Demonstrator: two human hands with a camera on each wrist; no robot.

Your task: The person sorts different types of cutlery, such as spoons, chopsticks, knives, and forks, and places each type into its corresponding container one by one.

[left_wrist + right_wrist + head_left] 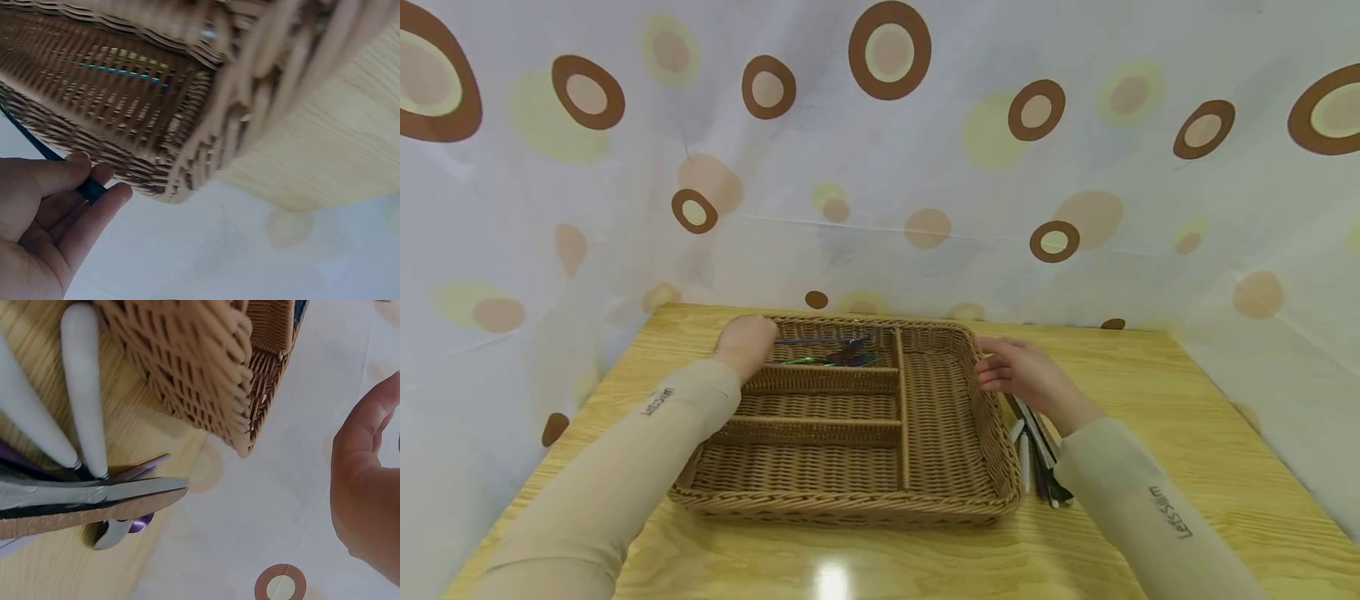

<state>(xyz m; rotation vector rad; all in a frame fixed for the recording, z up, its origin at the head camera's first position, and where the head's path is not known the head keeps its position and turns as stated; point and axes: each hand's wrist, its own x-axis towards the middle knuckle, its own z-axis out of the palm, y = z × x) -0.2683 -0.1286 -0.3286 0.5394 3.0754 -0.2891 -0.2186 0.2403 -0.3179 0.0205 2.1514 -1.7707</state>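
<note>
My left hand (747,343) is over the back left corner of a brown wicker basket (850,502). In the left wrist view its thumb and fingers pinch the end of a dark blue utensil handle (37,142). That utensil points right, into the back left compartment; whether it is a fork or a spoon I cannot tell. Below it lie shiny green-blue utensils (842,358). My right hand (1030,375), holding nothing, is at the basket's right rim with fingers loosely bent. Beside that rim, under the right forearm, lies a pile of cutlery with white handles (84,387) and a knife blade (147,487).
Wicker dividers (904,417) split the basket into three compartments on the left and one long one on the right. It stands on a light wooden table (1135,375), with a spotted white curtain (985,183) behind and at both sides.
</note>
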